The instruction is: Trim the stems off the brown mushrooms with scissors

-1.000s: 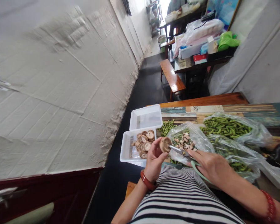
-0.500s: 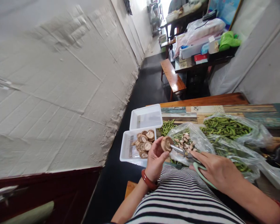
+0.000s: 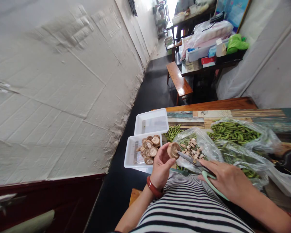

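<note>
A brown shiitake mushroom (image 3: 173,150) is pinched in my left hand (image 3: 161,161), its pale underside turned toward the right. My right hand (image 3: 229,179) grips green-handled scissors (image 3: 210,179), whose blade tips touch the mushroom at its stem. Under the blades lies a clear plastic bag (image 3: 210,144) holding cut mushroom stems (image 3: 192,149). Left of my left hand, several shiitake caps (image 3: 150,150) are piled in a white plastic tub (image 3: 132,153).
Another white tub (image 3: 152,122) sits behind the first. Green pods (image 3: 235,131) fill plastic bags on the right, and more pods (image 3: 174,132) lie loose on the wood-patterned table (image 3: 264,113). Beyond stand a bench (image 3: 178,79) and a laden table; a person is partly visible at the far end.
The scissor handles have spread a little wider apart in my right hand, with the tips still at the stem. My left hand and the mushroom have hardly moved.
</note>
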Demonstrator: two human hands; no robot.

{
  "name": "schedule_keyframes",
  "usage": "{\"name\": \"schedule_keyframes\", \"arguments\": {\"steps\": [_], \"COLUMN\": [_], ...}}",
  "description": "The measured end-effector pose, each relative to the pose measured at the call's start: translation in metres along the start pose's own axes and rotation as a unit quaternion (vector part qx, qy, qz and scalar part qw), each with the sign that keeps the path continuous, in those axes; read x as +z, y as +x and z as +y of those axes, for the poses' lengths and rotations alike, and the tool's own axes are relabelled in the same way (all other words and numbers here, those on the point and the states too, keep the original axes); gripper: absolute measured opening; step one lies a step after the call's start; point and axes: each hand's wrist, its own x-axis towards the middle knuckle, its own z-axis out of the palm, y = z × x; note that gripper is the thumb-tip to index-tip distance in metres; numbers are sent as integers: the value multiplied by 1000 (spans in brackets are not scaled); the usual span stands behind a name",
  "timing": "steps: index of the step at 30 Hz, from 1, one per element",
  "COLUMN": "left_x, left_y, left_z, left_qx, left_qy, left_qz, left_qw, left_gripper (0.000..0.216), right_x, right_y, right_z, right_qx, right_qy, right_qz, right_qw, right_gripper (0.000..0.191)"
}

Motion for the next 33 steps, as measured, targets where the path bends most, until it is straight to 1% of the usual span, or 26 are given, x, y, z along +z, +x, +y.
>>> {"name": "schedule_keyframes", "arguments": {"steps": [2,4,7,11,15,17,19,21,24,26,30,33], "left_x": [0,-1,-3,-5,-6,-7,-7,-7,-7,-6,-3,-2], "left_y": [0,0,0,1,4,5,5,5,6,6,6,6], "left_z": [1,3,4,4,6,7,7,6,4,3,2,2], "left_qx": [-4,-20,-41,-50,-62,-64,-67,-69,-69,-65,-48,-28], "left_qy": [-2,-11,-27,-45,-61,-65,-66,-63,-55,-42,-3,18], "left_qz": [-1,-4,-11,-16,-22,-21,-18,-16,-16,-16,-11,-8], "left_qw": [1000,1000,999,998,996,996,995,995,996,997,999,999], "left_gripper": [58,58,56,57,60,59,57,54,53,53,55,54], "right_x": [-2,-3,-3,-3,3,8,12,14,11,5,-9,-15], "right_y": [4,6,6,1,-3,-6,-11,-16,-21,-19,-7,3], "right_z": [-1,-1,0,5,18,26,34,40,43,41,30,22], "right_qx": [6,6,9,25,54,62,55,46,38,17,-59,-66], "right_qy": [68,106,90,49,65,67,42,-17,-100,-111,-124,-153], "right_qz": [-20,-31,-26,13,56,65,61,58,73,83,85,86], "right_qw": [997,994,996,998,995,994,996,997,992,990,987,982], "right_gripper": [31,32,35,36,35,35,36,38,43,45,47,44]}}
